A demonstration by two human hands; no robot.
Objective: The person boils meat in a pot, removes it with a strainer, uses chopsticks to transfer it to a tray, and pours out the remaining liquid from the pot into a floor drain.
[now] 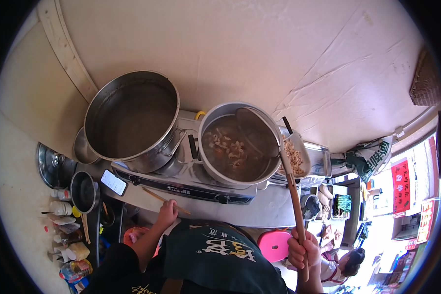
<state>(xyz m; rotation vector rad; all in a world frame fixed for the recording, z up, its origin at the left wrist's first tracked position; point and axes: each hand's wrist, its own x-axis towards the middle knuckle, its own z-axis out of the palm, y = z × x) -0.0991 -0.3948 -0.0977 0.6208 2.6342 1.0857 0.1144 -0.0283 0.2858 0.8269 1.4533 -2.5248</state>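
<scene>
My right hand (304,250) grips the long wooden handle (293,187) of a wide round strainer (257,130). The strainer's head leans inside a metal pot (239,180) at the upper right of its opening. Brownish broth (224,165) fills the pot, with pale strips of food (229,147) floating in it. In my left hand (167,213) is a pair of wooden chopsticks (152,194), held low in front of the stove. The pot rests on a two-burner gas stove (202,193), beside a larger steel stockpot (132,150) of dark liquid.
A white tray of shredded food (294,158) sits right of the pot. A phone (113,182) and a dark bowl (85,192) lie to the left. Below are a pink stool (273,246) and bottles (75,270). Another person (340,266) is at the lower right.
</scene>
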